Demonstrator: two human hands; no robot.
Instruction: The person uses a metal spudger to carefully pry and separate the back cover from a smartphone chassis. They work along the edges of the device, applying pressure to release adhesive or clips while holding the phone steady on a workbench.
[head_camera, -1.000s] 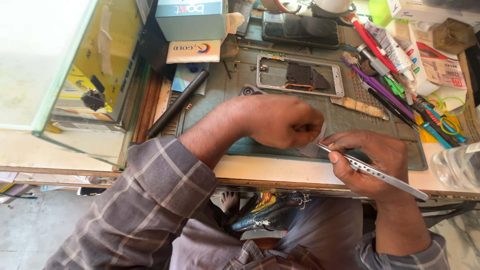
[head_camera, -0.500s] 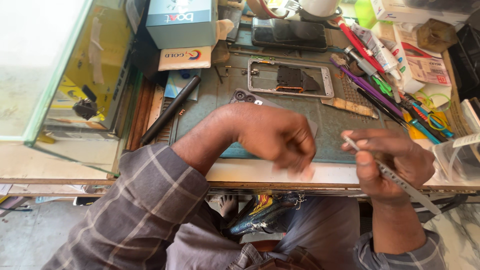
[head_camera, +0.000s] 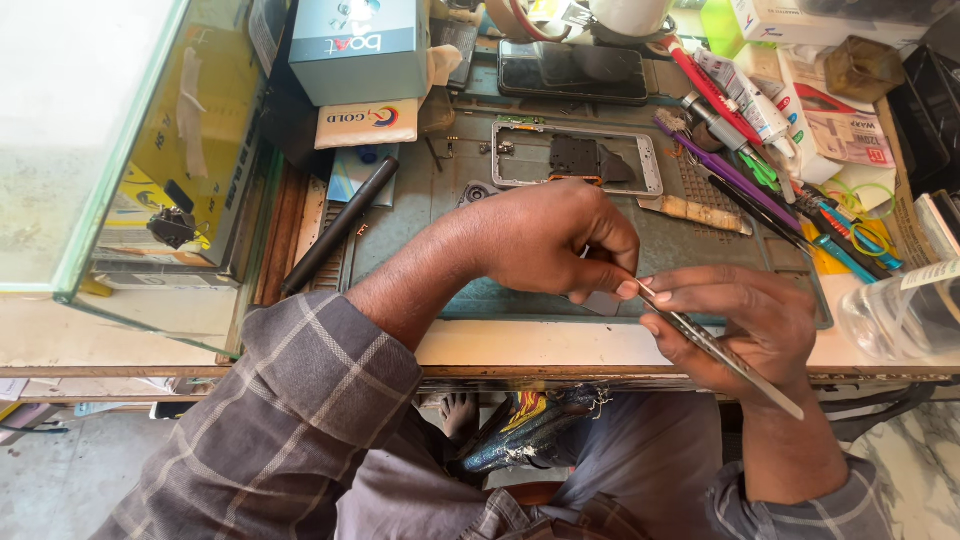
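Over the near edge of the green work mat (head_camera: 440, 200), the right hand (head_camera: 745, 325) grips a thin flat phone screen panel (head_camera: 722, 350) edge-on, fingers wrapped under it. Meeting it, the left hand (head_camera: 550, 240) is closed, thumb and forefinger pinching at the panel's upper end. Beyond them an opened phone frame (head_camera: 577, 158) lies flat on the mat, a wooden-handled tool (head_camera: 695, 213) just to its right

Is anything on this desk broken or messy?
Yes. A phone frame lies opened on the green mat, its insides showing. Pens and tools are heaped crookedly at the right. The right hand grips a thin phone panel edge-on.
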